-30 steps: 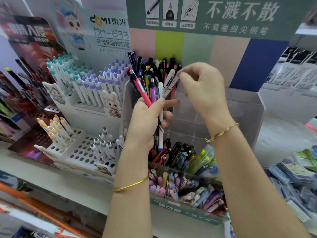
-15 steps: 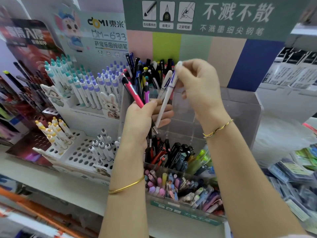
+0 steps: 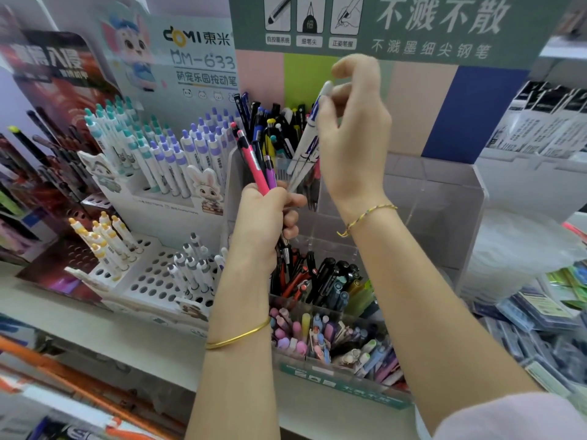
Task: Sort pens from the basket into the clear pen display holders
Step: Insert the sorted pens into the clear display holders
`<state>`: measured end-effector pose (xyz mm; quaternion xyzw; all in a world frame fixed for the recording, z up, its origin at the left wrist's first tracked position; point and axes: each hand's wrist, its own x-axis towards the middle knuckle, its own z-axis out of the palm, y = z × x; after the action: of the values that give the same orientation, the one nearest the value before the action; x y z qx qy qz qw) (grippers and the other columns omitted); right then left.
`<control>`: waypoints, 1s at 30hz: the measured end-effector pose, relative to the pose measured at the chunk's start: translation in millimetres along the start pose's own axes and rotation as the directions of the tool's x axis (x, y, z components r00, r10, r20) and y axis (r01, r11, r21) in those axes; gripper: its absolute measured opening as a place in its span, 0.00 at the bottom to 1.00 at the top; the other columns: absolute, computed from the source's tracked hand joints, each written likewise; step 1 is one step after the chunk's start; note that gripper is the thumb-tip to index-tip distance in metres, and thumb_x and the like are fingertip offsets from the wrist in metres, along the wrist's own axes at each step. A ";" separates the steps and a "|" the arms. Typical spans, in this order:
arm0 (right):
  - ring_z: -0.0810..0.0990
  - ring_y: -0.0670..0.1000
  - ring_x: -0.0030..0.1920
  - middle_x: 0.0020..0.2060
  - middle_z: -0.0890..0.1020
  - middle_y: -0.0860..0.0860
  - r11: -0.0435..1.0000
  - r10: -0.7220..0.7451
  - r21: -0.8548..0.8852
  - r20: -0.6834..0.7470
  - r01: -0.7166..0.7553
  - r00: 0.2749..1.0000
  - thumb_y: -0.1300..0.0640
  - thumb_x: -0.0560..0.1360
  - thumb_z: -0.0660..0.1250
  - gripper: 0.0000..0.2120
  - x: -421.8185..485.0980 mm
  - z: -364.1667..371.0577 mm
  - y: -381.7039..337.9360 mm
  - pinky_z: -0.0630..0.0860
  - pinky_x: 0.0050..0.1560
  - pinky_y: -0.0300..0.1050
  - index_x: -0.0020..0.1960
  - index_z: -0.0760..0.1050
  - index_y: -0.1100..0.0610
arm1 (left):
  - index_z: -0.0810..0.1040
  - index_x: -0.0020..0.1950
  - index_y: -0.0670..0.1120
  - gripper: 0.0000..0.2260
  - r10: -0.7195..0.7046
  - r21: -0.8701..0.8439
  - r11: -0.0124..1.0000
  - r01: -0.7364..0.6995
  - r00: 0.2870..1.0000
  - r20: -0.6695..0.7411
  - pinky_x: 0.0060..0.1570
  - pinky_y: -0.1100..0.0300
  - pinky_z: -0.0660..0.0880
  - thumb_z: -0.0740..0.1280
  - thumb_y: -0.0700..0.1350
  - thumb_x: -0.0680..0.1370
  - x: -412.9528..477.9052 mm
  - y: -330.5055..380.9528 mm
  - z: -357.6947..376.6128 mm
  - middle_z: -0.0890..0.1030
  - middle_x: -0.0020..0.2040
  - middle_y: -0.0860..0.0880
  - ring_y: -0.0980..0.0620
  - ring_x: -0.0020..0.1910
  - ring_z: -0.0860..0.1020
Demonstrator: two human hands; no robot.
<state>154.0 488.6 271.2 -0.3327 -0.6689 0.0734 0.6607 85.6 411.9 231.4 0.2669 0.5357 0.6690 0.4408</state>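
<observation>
Pens filled my left hand (image 3: 266,223): its fingers were curled tight round a bundle (image 3: 255,168), with 1 pink and 1 purple pen sticking up out of the fist. My right hand (image 3: 352,131) was above and just to the right, thumb and fingertips pinching a white pen (image 3: 308,136) near its top end. That pen slanted down and left, its tip just beside my left thumb, in front of the clear pen display holder (image 3: 444,198), whose back-left compartment was crowded with dark pens (image 3: 276,122).
</observation>
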 end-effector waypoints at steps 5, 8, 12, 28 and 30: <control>0.74 0.58 0.42 0.38 0.81 0.54 0.949 -0.074 -0.295 0.129 0.109 0.989 0.61 0.73 0.66 0.04 -5.4 13.3 10.7 0.68 0.38 0.46 0.44 0.79 0.60 | 0.67 0.54 0.40 0.08 0.012 -0.053 0.999 -0.010 0.999 0.053 0.20 0.65 0.65 0.56 0.30 0.78 0.1 0.6 -5.4 0.76 0.32 0.48 0.57 0.23 0.67; 0.73 0.60 0.46 0.45 0.79 0.56 0.928 -0.029 -0.363 0.148 0.082 0.989 0.56 0.73 0.62 0.10 -2.3 9.9 10.9 0.66 0.39 0.46 0.42 0.83 0.56 | 0.71 0.56 0.41 0.07 0.021 -0.065 0.998 -0.015 0.996 0.092 0.24 0.66 0.70 0.59 0.34 0.80 -1.0 2.9 -10.0 0.78 0.31 0.51 0.57 0.25 0.71; 0.75 0.58 0.51 0.48 0.77 0.54 0.978 0.115 -0.195 0.180 -0.079 0.977 0.65 0.72 0.58 0.16 2.4 -3.7 14.1 0.70 0.49 0.44 0.49 0.83 0.56 | 0.75 0.57 0.43 0.07 0.042 -0.046 0.998 -0.036 0.989 0.140 0.27 0.66 0.73 0.60 0.38 0.81 -3.2 5.9 -12.6 0.80 0.32 0.52 0.58 0.27 0.75; 0.76 0.43 0.32 0.33 0.80 0.51 0.893 0.348 -0.017 0.660 -0.450 0.666 0.59 0.77 0.67 0.09 -14.3 -38.8 -1.3 0.73 0.37 0.39 0.41 0.79 0.64 | 0.75 0.49 0.46 0.07 0.032 -0.013 1.000 -0.029 0.919 0.393 0.20 0.68 0.62 0.59 0.45 0.82 -10.4 1.4 -8.0 0.74 0.30 0.51 0.59 0.23 0.65; 0.78 0.47 0.36 0.36 0.82 0.55 0.877 0.336 0.042 0.657 -0.478 0.675 0.60 0.76 0.68 0.07 -15.7 -36.1 -0.8 0.75 0.43 0.44 0.42 0.79 0.63 | 0.76 0.52 0.45 0.08 0.034 0.003 0.999 -0.037 0.933 0.359 0.22 0.67 0.64 0.59 0.45 0.83 -11.4 3.3 -9.8 0.76 0.31 0.51 0.58 0.24 0.67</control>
<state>185.9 467.1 262.8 -0.3577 -0.7472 0.3970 0.3951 81.8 397.1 233.1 0.3962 0.4445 0.6143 0.5177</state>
